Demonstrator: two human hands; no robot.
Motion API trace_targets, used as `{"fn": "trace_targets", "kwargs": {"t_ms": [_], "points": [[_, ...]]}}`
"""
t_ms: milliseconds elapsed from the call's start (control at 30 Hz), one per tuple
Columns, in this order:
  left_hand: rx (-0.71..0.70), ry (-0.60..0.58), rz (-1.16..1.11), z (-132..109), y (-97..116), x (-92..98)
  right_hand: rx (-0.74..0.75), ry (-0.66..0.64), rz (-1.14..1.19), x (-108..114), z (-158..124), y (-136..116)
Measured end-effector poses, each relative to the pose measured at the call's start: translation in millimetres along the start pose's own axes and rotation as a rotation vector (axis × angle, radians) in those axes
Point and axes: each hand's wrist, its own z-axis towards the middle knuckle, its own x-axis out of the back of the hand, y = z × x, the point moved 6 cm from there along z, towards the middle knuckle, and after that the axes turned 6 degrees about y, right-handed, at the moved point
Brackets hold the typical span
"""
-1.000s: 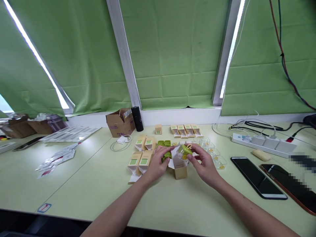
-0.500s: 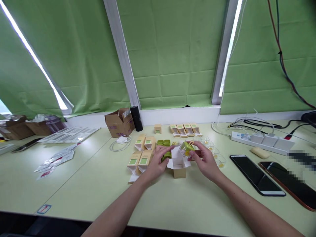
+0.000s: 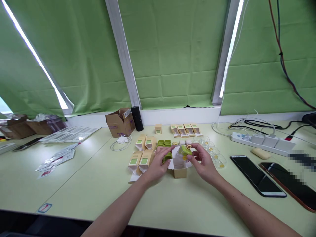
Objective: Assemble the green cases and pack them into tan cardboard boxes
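My right hand (image 3: 203,163) pinches a small green-and-clear case with a beige loop (image 3: 185,151), held tilted just above an open small cardboard box (image 3: 180,172). The box stands upright with its white inner flaps spread. My left hand (image 3: 159,164) is at the box's left flap, its fingers stretched out and thumb apart; whether it presses on the flap I cannot tell. Green square cases (image 3: 164,143) sit behind and between my left fingers. Clear plastic pieces with yellow bits (image 3: 218,160) lie to the right of my right hand.
Several open cardboard boxes with green labels (image 3: 146,156) stand to the left, more boxes (image 3: 185,129) at the back. A larger carton (image 3: 120,123), black cylinder (image 3: 137,118) and white charger (image 3: 122,140) are behind. To the right lie a phone (image 3: 258,174) and power strip (image 3: 261,141).
My right hand has brought the green-and-clear case slightly left, further over the open box. My left hand has stayed nearly in place by the flap.
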Motion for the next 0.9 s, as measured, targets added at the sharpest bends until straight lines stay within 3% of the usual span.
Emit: {"fn": "trace_targets", "kwargs": {"t_ms": [333, 633, 900], "points": [[0.04, -0.008, 0.013, 0, 0, -1.7, 0.067, -0.088, -0.114, -9, -5, -10], [-0.001, -0.007, 0.031, 2, 4, -1.2, 0.284, -0.161, -0.311, -15, -13, -18], [-0.027, 0.001, 0.055, 1, 6, -2.7, 0.312, -0.181, -0.347, -18, -14, -20]]}}
